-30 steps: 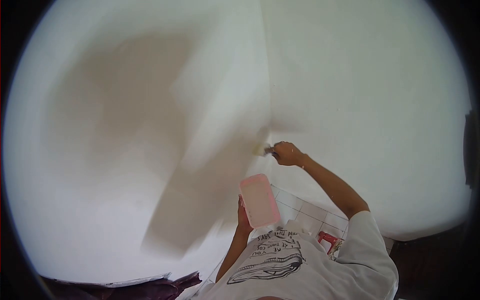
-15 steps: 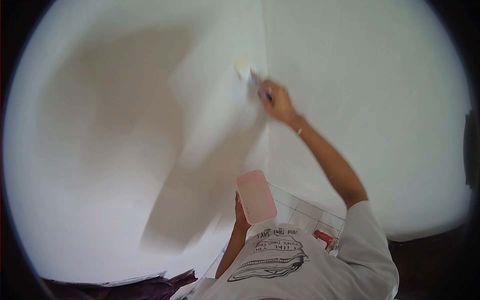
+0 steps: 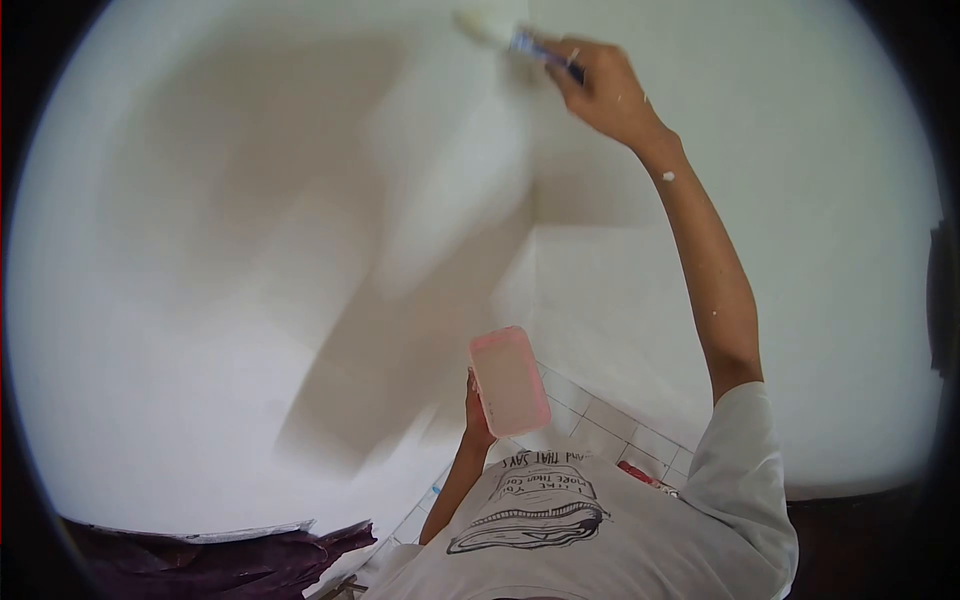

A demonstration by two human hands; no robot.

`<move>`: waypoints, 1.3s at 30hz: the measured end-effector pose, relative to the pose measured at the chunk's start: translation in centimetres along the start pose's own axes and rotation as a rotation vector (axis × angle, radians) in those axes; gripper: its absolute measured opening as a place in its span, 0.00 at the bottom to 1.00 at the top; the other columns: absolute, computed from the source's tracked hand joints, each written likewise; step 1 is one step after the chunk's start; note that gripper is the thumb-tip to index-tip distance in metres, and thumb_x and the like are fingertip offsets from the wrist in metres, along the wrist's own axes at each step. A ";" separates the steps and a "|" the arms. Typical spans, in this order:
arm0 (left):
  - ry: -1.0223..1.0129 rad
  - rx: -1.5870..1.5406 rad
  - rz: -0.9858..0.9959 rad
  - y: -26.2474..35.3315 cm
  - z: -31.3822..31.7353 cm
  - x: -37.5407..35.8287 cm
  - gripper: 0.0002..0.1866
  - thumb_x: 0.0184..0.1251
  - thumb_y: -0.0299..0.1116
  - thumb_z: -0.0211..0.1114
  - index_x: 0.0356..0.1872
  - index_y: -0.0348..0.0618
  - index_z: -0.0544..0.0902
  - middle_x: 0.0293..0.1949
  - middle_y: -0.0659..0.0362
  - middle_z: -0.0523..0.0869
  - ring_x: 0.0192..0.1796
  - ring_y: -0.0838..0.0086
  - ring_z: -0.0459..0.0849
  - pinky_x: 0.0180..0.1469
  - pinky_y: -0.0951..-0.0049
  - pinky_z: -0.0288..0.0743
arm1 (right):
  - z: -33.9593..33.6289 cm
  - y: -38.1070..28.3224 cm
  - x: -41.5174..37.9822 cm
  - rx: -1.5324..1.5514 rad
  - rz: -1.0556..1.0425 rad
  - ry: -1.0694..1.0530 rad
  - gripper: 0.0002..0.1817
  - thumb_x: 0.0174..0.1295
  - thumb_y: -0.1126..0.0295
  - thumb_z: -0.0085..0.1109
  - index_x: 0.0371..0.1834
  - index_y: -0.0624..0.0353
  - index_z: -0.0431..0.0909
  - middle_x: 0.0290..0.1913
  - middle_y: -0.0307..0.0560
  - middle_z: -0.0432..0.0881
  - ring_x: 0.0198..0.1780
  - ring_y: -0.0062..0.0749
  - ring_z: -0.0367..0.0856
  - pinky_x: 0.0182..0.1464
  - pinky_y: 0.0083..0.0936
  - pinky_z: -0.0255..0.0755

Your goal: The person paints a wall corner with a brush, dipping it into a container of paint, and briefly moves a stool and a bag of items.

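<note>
My right hand (image 3: 605, 92) is closed around the dark blue handle of a paintbrush (image 3: 522, 42), raised high near the corner of the white walls. The pale bristles point left against the left wall (image 3: 200, 380) and are blurred. White specks dot my right wrist and forearm. Lower down, in front of my shirt, my left hand (image 3: 477, 410) holds a pink rectangular container (image 3: 511, 384) from its left side and partly underneath. Whitish material shows inside it. Most fingers of that hand are hidden by the container.
White floor tiles (image 3: 605, 418) with dark joints show below the corner. A red object (image 3: 640, 473) lies on them, partly behind my shirt. Dark purple cloth (image 3: 220, 562) is at the lower left, and a dark shape (image 3: 940, 300) stands at the right edge.
My right hand has moved up and slightly right with the paintbrush, and the arm is more stretched out. The container in my left hand sits slightly higher in view.
</note>
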State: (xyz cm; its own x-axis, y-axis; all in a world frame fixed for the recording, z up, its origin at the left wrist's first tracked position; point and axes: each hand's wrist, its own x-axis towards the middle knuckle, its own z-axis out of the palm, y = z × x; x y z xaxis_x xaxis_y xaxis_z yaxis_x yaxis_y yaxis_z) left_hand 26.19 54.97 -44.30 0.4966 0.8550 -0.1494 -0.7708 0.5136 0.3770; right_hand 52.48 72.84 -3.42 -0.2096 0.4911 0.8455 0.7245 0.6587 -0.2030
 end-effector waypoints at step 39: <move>0.161 0.010 0.281 -0.1 -2.7 -2.4 0.35 0.81 0.63 0.42 0.77 0.52 0.64 0.68 0.57 0.77 0.65 0.63 0.81 0.65 0.53 0.80 | 14.2 -0.4 -12.3 0.073 0.098 -0.540 0.15 0.60 0.72 0.59 0.49 0.52 0.88 0.35 0.58 0.86 0.39 0.57 0.84 0.45 0.48 0.79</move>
State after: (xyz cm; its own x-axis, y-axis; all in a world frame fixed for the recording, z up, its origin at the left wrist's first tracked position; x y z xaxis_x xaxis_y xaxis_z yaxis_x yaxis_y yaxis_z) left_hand 24.03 53.06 -46.46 0.1944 0.9642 -0.1805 -0.8646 0.2553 0.4327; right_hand 45.44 74.67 -20.79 -0.4649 0.7618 0.4512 0.7141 0.6239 -0.3175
